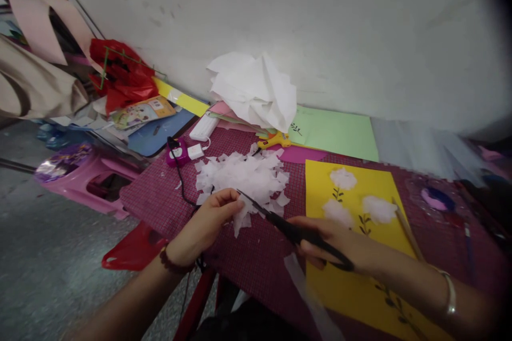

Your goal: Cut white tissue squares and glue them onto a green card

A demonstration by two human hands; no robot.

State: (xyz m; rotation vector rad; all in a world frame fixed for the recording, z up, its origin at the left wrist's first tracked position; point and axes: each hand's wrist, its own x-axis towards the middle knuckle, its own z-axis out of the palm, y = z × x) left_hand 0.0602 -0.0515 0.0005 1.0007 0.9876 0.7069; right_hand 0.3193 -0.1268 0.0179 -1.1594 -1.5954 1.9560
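Observation:
My left hand (214,216), with a dark beaded bracelet at the wrist, is pinched at the near edge of a heap of cut white tissue paper pieces (248,176). A thin white piece of tissue paper (242,221) shows just under its fingertips. Black-handled scissors (296,232) are gripped in my right hand (328,242). Their blades point left and reach up to the left fingertips; whether the blades are apart I cannot tell. Beneath the right forearm lies a yellow sheet (320,287) bearing white tissue flowers (378,209) and dark leaf stems.
A yellow glue gun (276,141) lies behind the heap, near crumpled white paper (256,90) and a green sheet (340,130). At the left are a purple plug adapter (178,153) with a black cord and a pink stool (100,176). A white strip (308,295) lies in front.

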